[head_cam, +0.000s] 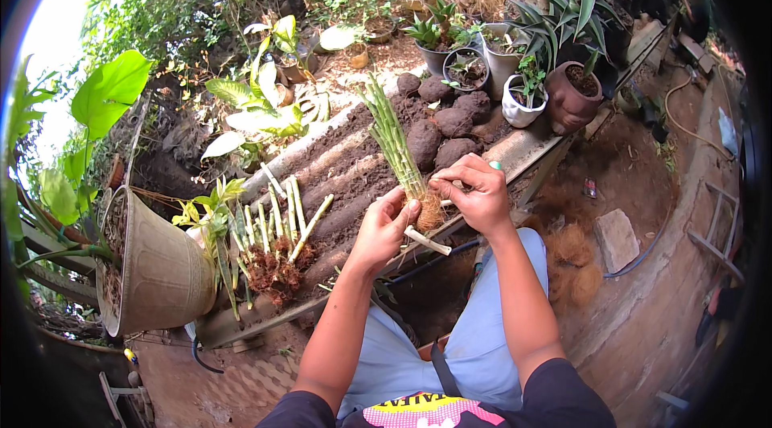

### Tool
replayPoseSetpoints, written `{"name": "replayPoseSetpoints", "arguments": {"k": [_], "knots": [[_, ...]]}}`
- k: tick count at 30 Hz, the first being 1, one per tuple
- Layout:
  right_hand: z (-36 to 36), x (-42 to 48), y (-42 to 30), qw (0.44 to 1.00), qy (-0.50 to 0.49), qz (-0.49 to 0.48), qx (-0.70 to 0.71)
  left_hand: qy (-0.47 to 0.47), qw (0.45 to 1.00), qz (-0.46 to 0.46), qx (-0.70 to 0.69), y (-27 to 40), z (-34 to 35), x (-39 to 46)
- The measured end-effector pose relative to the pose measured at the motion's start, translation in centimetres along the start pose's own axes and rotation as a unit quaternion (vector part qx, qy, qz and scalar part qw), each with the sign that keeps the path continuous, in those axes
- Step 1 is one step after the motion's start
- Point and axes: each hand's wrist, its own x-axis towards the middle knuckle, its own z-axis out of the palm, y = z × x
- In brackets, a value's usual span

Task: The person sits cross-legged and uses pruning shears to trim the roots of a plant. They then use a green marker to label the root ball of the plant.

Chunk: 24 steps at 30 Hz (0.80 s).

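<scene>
My left hand [386,227] holds a bundle of cut green stems [395,141] near its lower end, thumb in front. Brown coir-like fibre [430,212] wraps the base of the bundle, which leans up and away from me. At the wrapping's right side, my right hand [473,191] pinches the fibre with thumb and forefinger; any thread there is too fine to make out. A pale cut stem piece [427,241] lies just below the wrapped base, at the bench edge. To the left, several rooted stem cuttings [277,265] rest on the corrugated bench [347,171].
Dark soil balls [453,121] sit beyond my hands, before several potted plants, among them a white pot [523,103] and a brown face-shaped pot [572,99]. A large beige pot [163,265] lies tilted at left. Loose fibre [570,253] and a stone block [616,241] are on the ground at right.
</scene>
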Motion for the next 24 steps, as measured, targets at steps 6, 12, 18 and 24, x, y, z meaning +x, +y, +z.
{"name": "replayPoseSetpoints", "arguments": {"k": [6,12,18,24], "knots": [[0.6,-1.0,0.5,0.995,0.033,0.079,0.042,0.02,0.992,-0.044,-0.117,-0.5,-0.1,-0.1],[0.3,-1.9,2.8,0.988,0.033,-0.029,-0.146,0.064,0.987,0.008,-0.147,0.6,1.6,0.2],[-3.2,-2.6,1.2,0.894,0.036,0.094,-0.437,0.07,0.988,0.008,-0.135,-0.4,-0.2,0.9],[-5.0,-5.7,7.0,0.914,0.068,0.095,-0.388,0.061,0.99,0.003,-0.128,-0.4,0.3,1.5]]}}
